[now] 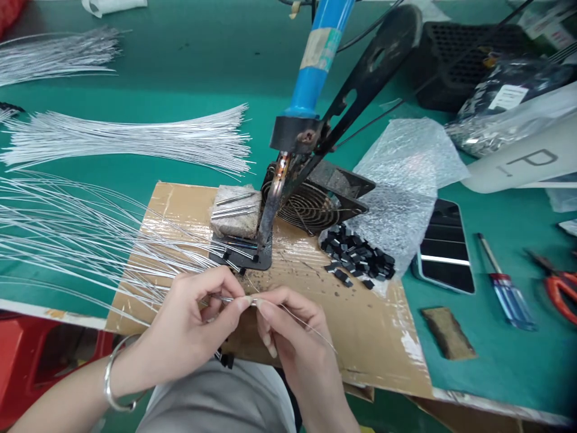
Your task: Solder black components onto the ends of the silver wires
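My left hand (pixel 198 322) and my right hand (pixel 288 328) meet fingertip to fingertip above the front of a taped cardboard sheet (pixel 360 325). Both pinch one thin silver wire (pixel 311 325), which runs from the left fingers through the right and trails off to the right. A loose fan of similar wires (pixel 81 240) spreads leftward from my left hand. Just beyond the hands a blue-handled soldering iron (pixel 311 78) in a black stand points down at a small black fixture (pixel 243 252), next to a grey sponge block (pixel 237 210).
A pile of small black parts (pixel 360 255) lies on bubble wrap (pixel 401 180) at the right. Behind sits a small fan grille (pixel 311 207). A phone (pixel 444 246), a screwdriver (pixel 507 285) and red-handled pliers (pixel 559 288) lie on the green table. More wire bundles (pixel 135 138) lie at far left.
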`<state>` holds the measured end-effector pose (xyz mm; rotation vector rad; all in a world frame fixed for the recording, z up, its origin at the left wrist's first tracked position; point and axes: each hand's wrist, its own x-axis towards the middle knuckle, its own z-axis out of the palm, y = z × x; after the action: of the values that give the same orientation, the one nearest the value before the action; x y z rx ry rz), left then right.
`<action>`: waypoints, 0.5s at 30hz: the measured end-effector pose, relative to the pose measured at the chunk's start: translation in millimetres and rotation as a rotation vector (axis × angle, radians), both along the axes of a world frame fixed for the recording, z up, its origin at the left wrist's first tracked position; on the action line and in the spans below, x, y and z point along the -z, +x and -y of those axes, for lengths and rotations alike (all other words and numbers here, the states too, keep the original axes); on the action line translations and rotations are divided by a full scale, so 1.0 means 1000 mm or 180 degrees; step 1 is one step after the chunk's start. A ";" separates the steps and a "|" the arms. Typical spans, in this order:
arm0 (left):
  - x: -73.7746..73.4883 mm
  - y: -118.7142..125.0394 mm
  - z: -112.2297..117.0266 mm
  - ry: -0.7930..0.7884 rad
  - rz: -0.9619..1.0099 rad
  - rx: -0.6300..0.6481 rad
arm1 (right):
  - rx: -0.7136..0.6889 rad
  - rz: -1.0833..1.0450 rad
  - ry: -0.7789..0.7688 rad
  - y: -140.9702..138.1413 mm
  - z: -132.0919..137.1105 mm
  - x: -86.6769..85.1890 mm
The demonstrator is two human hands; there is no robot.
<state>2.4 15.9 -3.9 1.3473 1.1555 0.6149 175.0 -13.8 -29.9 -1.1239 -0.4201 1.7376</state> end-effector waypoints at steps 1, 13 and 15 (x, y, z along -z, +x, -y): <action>-0.001 0.000 0.000 -0.0002 -0.0019 -0.0004 | 0.0022 0.0029 -0.0054 0.001 -0.001 -0.002; 0.010 0.003 0.008 0.0621 -0.0203 -0.0353 | 0.0006 -0.0288 -0.0020 -0.001 -0.003 0.007; 0.012 0.006 0.010 0.0882 -0.0262 -0.0446 | 0.0053 -0.0307 -0.0033 -0.004 -0.003 0.008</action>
<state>8.5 6.3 -16.3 1.5455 1.2731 0.8517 171.3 -11.2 -37.5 -1.0432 -0.3418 1.7731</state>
